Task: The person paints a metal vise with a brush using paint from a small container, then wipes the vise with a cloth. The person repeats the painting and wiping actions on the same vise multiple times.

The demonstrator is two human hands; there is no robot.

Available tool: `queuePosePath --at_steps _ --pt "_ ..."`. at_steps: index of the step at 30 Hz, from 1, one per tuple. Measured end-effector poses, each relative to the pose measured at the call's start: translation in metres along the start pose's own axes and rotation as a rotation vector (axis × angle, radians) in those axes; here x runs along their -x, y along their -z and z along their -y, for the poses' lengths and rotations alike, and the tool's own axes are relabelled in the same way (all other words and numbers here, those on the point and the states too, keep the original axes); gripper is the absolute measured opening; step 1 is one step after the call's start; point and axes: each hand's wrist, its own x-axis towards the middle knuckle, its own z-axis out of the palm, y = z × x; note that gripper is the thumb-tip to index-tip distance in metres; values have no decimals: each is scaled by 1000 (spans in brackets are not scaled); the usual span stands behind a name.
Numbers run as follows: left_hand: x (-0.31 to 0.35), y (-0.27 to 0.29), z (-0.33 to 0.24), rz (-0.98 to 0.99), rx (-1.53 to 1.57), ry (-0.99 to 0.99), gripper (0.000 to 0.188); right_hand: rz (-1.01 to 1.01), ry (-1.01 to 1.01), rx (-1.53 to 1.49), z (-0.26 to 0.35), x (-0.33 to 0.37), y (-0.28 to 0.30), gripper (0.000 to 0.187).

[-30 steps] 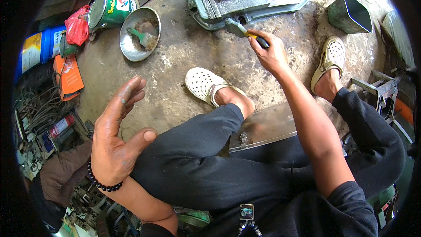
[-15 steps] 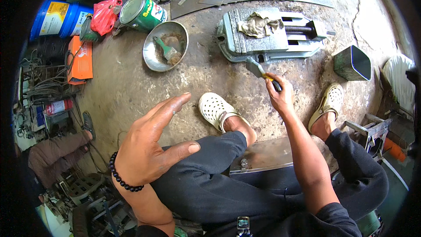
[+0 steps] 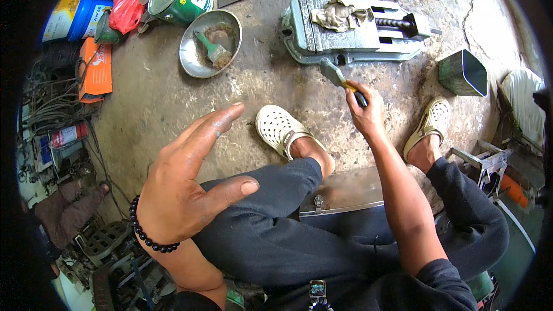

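Note:
My right hand (image 3: 367, 110) is closed around the yellow and black handle of a putty knife (image 3: 333, 74). The knife's flat metal blade points at the near edge of a grey machine vise (image 3: 305, 29); whether it touches the casting, I cannot tell. A crumpled, dirty rag (image 3: 340, 16) lies on top of the vise, left of its dark screw. My left hand (image 3: 187, 170) is raised above my left knee, holding nothing, with fingers stretched out and thumb apart. Beyond it, a metal bowl (image 3: 188, 64) on the floor contains a green-handled paintbrush (image 3: 212, 49) and some brownish liquid.
Green paint can (image 3: 173, 1), red plastic bag (image 3: 128, 11), blue bucket (image 3: 80, 20) and orange box (image 3: 96, 72) stand at the left. A dark square container (image 3: 461, 74) is right of the vise. Between my feet lies a metal-lidded case (image 3: 345, 193). Another person's leg (image 3: 63, 210) shows far left.
The whole view has shifted, so the vise, bowl and cans appear higher in the picture. My right hand still grips the putty knife near the vise; my left hand stays raised and spread.

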Motion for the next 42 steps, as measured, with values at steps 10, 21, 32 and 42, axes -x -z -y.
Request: queuePosePath --at_steps 10,21,32,42 --pt "1 0 4 -41 17 -41 78 -62 82 24 13 -10 -3 21" --pt "3 1 5 -9 2 3 89 -66 141 78 11 -5 -14 20" --pt "5 2 7 1 -26 -5 95 12 77 134 13 13 -6 21" --pt "5 4 6 6 -35 11 98 -23 133 149 14 -3 -13 21"
